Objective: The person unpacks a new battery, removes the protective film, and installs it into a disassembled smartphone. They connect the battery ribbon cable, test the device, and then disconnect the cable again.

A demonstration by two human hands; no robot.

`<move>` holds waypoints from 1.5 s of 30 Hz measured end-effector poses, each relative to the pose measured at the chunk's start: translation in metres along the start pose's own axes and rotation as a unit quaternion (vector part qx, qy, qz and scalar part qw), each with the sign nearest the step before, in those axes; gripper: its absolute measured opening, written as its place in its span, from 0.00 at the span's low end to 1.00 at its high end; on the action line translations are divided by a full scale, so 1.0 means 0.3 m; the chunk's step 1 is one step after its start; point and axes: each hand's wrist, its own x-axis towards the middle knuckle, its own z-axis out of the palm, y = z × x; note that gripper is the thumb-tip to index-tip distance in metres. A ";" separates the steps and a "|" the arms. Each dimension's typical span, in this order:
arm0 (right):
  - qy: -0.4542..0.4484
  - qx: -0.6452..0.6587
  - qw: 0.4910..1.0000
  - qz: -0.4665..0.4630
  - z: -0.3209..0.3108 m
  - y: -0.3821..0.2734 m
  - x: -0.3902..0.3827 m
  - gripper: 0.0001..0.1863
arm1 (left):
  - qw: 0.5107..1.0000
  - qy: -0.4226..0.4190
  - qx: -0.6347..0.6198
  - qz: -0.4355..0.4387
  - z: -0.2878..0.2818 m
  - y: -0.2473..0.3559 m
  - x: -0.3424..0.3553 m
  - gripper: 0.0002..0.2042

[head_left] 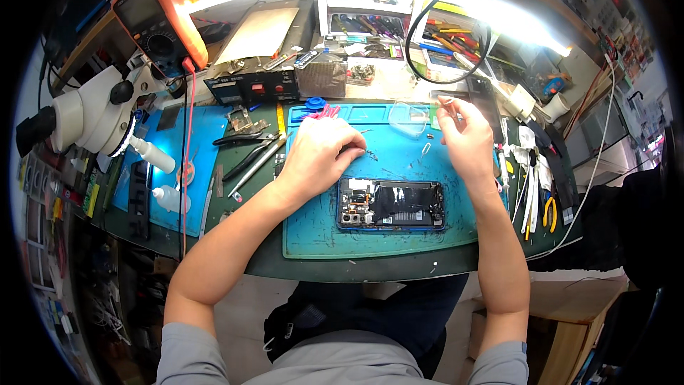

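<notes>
An opened smartphone (390, 205) lies face down on the blue work mat (306, 235), its dark battery and inner parts bare. Beyond its left end, my left hand (320, 153) rests on the mat, fingers curled and thumb tip close to the index finger. Several tiny dark screw-like bits (372, 156) lie beside those fingertips. My right hand (467, 135) is raised at the mat's far right, its fingers pinched together; whatever they hold is too small to make out. Between the hands are a clear plastic box (408, 120) and a small pale loop (426, 148).
Pliers (242, 140) and tweezers lie left of the mat. A microscope (92, 114), plastic bottles (169, 198) and an orange multimeter (158, 25) stand farther left. Behind are a power unit (260, 85) and tool trays (367, 25). Yellow-handled pliers (549, 214) lie on the right. A black cable loop (449, 71) hangs overhead.
</notes>
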 end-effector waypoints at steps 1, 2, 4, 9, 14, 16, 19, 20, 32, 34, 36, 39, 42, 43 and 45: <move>-0.006 0.007 1.000 0.003 0.000 -0.002 -0.002 0.15 | 1.000 -0.006 0.001 -0.001 -0.001 0.005 0.001 0.04; -0.011 0.014 1.000 0.005 0.000 -0.005 -0.005 0.16 | 1.000 -0.013 0.003 -0.001 -0.001 0.009 0.003 0.04; -0.015 0.014 1.000 0.000 0.005 -0.022 -0.014 0.16 | 1.000 -0.014 0.021 0.005 -0.003 0.017 0.003 0.04; -0.019 0.033 0.999 -0.003 0.007 -0.033 -0.020 0.15 | 0.999 -0.017 0.048 0.017 0.009 0.019 0.003 0.03; -0.013 0.049 0.999 -0.008 0.006 -0.030 -0.019 0.15 | 0.996 -0.017 0.082 0.040 0.013 0.022 0.011 0.03; -0.014 0.050 0.999 -0.011 0.008 -0.027 -0.015 0.15 | 0.995 -0.029 0.081 0.045 0.010 0.016 0.016 0.03; -0.011 0.035 0.999 -0.021 0.008 -0.020 -0.018 0.15 | 0.994 -0.041 0.084 0.056 0.007 0.011 0.016 0.04; -0.008 0.027 0.999 -0.026 0.008 -0.018 -0.018 0.15 | 0.993 -0.044 0.086 0.061 0.007 0.010 0.016 0.04; -0.004 0.081 0.995 -0.065 -0.010 -0.062 -0.042 0.21 | 0.987 0.005 -0.123 -0.103 -0.068 0.005 0.027 0.06; -0.018 0.100 0.993 -0.060 -0.015 -0.063 -0.047 0.21 | 0.977 0.002 -0.165 -0.137 -0.076 -0.001 0.019 0.08; -0.041 0.119 0.991 -0.043 -0.016 -0.078 -0.063 0.22 | 0.961 -0.009 -0.211 -0.177 -0.079 0.007 0.004 0.08; -0.095 0.170 0.980 -0.034 -0.014 -0.105 -0.080 0.21 | 0.933 -0.029 -0.272 -0.235 -0.091 0.036 0.002 0.08; -0.131 0.172 0.975 -0.042 -0.006 -0.112 -0.091 0.20 | 0.921 -0.041 -0.304 -0.239 -0.084 0.041 -0.005 0.09; -0.126 0.182 0.974 -0.040 -0.006 -0.122 -0.093 0.20 | 0.927 -0.042 -0.294 -0.228 -0.084 0.046 -0.007 0.09; -0.116 0.202 0.972 -0.037 0.002 -0.145 -0.107 0.21 | 0.936 -0.047 -0.282 -0.206 -0.084 0.055 -0.013 0.10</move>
